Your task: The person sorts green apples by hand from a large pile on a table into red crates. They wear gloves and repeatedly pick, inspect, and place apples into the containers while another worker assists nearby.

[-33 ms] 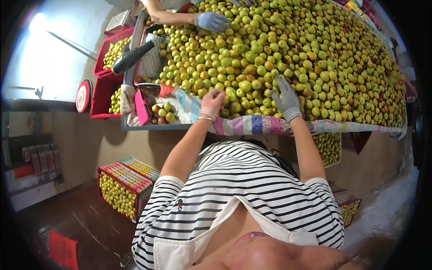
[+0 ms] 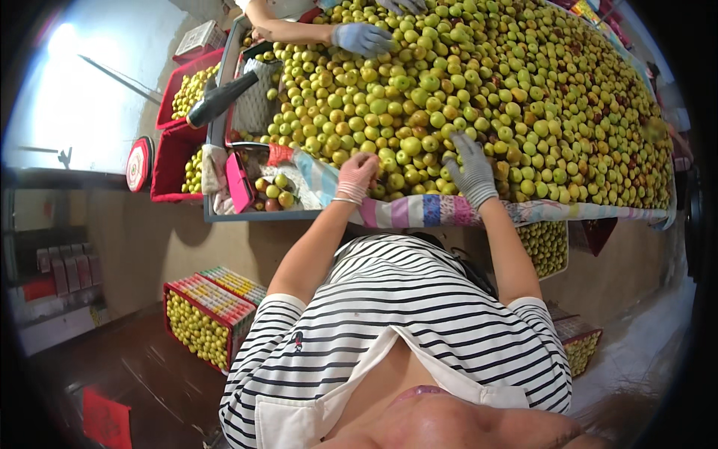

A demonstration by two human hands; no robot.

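Observation:
A bed of small green-yellow fruit [image 2: 568,105] fills a large sorting table edged with patterned cloth [image 2: 389,212]. At its near edge my left hand [image 2: 357,175], in a pale pink glove, has curled fingers among the fruit; whatever they hold is hidden. My right hand [image 2: 471,168], in a grey glove, rests on the fruit with fingers apart. A pink phone case [image 2: 238,183] and a few loose fruit [image 2: 274,193] lie left of my left hand.
A co-worker's gloved hand [image 2: 361,39] reaches in from the top. A dark hairdryer-like object [image 2: 224,97] crosses the table's left rim. Red crates [image 2: 168,179] of fruit stand left; more crates [image 2: 198,325] sit low beside me, and a bin [image 2: 542,254] is under the right side.
The co-worker's hand has shifted right. My left hand has moved slightly right and down, and my right hand a little left and down, both still on the fruit.

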